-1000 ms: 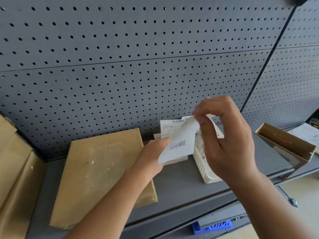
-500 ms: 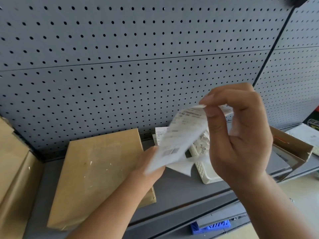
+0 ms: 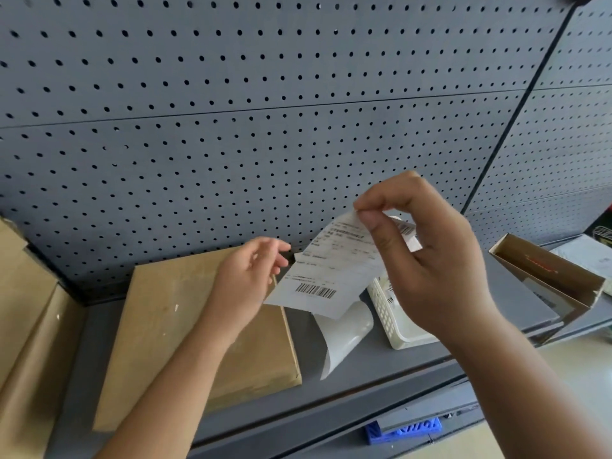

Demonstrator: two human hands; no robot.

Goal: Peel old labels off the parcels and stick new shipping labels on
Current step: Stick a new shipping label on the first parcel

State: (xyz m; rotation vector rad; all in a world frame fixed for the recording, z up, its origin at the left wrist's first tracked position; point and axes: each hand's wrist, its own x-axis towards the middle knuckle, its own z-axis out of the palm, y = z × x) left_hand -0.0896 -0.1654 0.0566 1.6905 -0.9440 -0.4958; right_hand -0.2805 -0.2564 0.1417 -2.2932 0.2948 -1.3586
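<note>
Paper, cardboard, plastic and matt grey board.
The label (image 3: 318, 279) is thin white printed paper; its backing sheet (image 3: 344, 339) curls with a slick sheen. The parcel (image 3: 172, 326) is matt brown paper, scuffed with pale flecks. Pegboard (image 3: 231, 127) and shelf (image 3: 381, 369) look smooth, matt grey. The basket (image 3: 384, 313) is white plastic, the open box (image 3: 546, 270) plain cardboard.

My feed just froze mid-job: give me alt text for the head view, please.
The right hand pinches the top of a white barcoded shipping label in the air, a curled white sheet just below it. The left hand is open beside the label, over a brown parcel lying flat on a grey shelf.
</note>
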